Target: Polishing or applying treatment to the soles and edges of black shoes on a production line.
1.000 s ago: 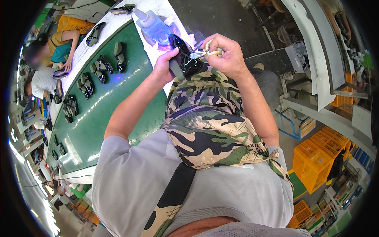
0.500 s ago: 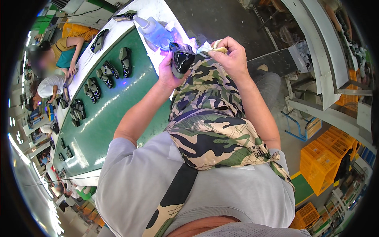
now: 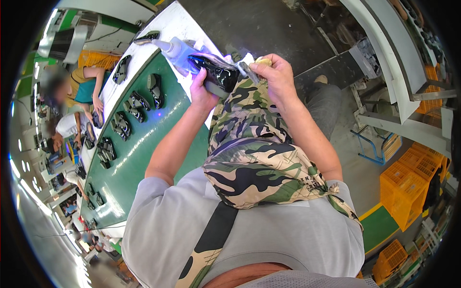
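A black shoe sits between the hands, gripped underneath by the left hand, thumb along its side. The right hand pinches a crumpled pale cloth just beside it; contact is unclear. The shoe looks glossy, tilted, with bright reflections and a duller grey-brown underside, near a translucent bottle.

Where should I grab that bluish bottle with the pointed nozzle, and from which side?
Probably around the body of the bluish bottle, below its tapering nozzle, coming from the left: the body is broad, the nozzle narrow, and the black shoe in the left hand crowds the right side.
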Motion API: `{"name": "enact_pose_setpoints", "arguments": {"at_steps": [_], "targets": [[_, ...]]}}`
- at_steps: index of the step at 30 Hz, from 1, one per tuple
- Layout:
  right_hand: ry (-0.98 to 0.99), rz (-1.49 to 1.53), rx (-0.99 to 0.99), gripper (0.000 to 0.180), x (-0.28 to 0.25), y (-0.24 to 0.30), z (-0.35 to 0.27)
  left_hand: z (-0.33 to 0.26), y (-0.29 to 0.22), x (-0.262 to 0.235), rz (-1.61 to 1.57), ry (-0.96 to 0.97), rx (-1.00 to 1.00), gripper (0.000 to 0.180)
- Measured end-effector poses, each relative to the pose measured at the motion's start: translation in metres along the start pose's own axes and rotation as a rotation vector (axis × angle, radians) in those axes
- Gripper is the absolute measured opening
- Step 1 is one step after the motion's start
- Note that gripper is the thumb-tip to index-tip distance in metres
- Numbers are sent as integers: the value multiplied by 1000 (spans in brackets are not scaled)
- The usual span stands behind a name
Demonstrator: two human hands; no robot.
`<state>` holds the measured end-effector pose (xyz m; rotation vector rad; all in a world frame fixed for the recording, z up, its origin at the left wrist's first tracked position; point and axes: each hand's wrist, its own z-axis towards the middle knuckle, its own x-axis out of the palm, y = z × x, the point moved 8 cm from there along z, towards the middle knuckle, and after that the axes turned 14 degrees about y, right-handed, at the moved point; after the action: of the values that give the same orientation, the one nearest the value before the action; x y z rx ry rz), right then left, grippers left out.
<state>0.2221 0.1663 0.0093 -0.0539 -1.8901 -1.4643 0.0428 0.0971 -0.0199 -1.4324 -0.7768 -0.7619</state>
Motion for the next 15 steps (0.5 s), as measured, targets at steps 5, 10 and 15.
{"name": "enact_pose_setpoints", "arguments": {"at_steps": [5, 10, 15], "targets": [[-64, 151, -27, 17, -19, 10, -7, 12, -10, -17, 266, -28, 57, 52], [-162, 389, -59, 16, -78, 0, -9, 37, -22, 30, 427, -25, 20, 50], [-327, 446, -15, 15, -156, -35, -24, 98, -14, 102, 452, 162, -118, 50]]}}
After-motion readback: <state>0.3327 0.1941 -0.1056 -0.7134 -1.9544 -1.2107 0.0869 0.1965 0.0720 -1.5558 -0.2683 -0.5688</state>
